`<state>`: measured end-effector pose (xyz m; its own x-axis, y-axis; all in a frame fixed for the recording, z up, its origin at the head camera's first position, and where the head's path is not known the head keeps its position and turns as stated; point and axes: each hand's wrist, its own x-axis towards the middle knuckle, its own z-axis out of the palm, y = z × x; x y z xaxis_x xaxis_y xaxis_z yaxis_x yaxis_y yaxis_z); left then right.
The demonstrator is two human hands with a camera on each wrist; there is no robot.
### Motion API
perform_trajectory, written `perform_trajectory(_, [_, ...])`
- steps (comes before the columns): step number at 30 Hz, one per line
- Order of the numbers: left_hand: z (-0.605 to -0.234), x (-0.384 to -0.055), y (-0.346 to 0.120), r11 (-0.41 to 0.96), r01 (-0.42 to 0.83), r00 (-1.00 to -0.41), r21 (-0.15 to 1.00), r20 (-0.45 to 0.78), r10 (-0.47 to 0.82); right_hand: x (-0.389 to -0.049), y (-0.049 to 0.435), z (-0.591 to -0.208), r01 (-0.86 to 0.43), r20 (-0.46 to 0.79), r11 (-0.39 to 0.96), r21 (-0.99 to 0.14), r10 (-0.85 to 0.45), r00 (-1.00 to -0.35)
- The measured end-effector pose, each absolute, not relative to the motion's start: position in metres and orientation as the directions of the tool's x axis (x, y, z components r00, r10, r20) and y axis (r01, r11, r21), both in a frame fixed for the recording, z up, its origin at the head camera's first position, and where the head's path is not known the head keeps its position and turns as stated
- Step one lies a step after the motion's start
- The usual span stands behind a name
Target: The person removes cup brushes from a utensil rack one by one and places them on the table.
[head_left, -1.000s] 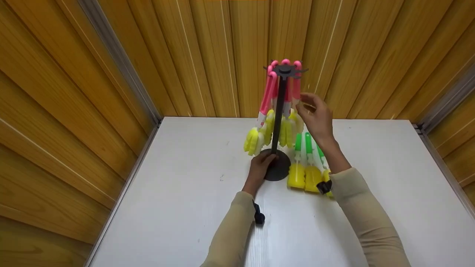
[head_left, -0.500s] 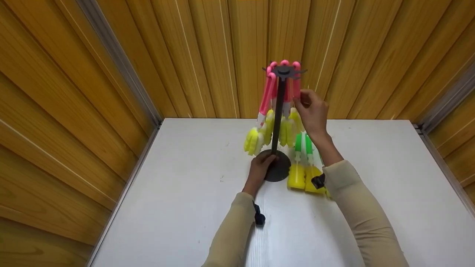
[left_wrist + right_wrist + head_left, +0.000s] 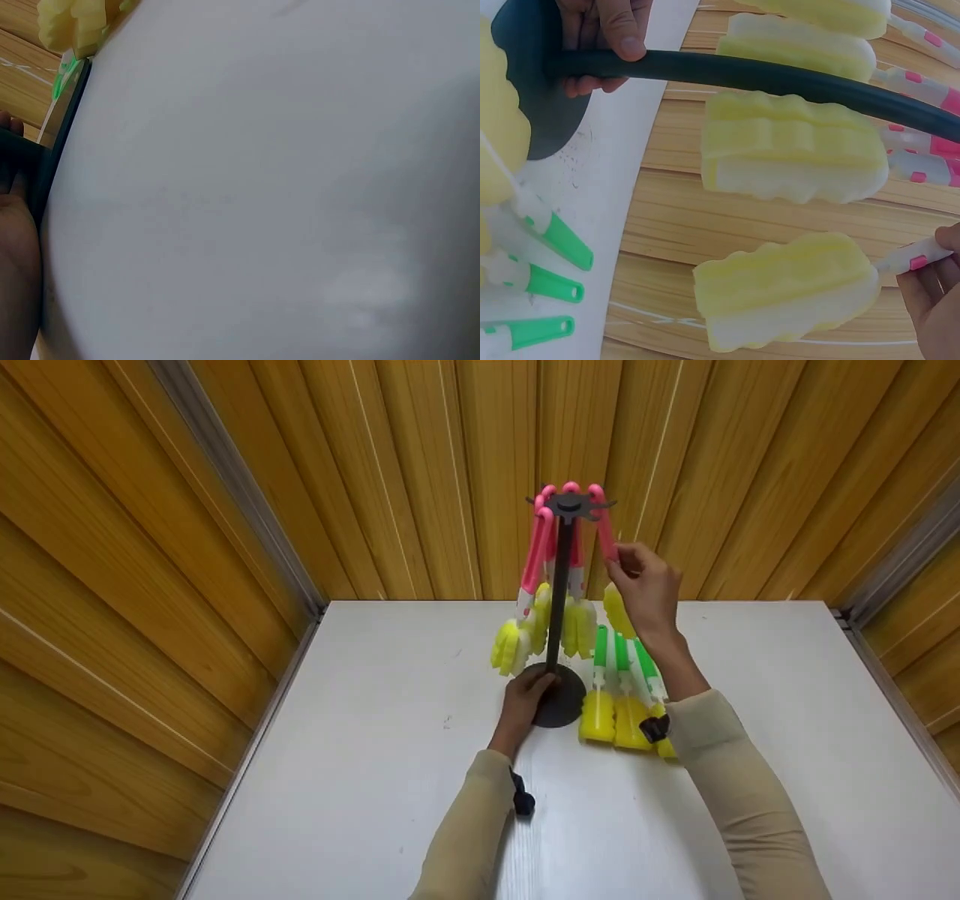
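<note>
We're pinching one pink-handled brush in our right hand! Its hooked end is sitting at the top of the black stand, and its yellow-and-white sponge head is tilting out, apart from the pole. Down low, our left hand is gripping that pole by the round base. Other pink-handled brushes are hanging alongside, while three green-handled brushes are lying on the desk.
</note>
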<state>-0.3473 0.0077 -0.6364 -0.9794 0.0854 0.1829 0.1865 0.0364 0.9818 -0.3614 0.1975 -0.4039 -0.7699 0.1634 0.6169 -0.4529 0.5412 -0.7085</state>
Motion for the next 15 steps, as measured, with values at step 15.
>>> perform_trajectory(15, [-0.635, -0.346, 0.009, 0.04, 0.206, -0.976, 0.978, 0.202, 0.075, -0.318, 0.199, -0.379, -0.361, 0.482, 0.56, -0.746, 0.078, -0.873])
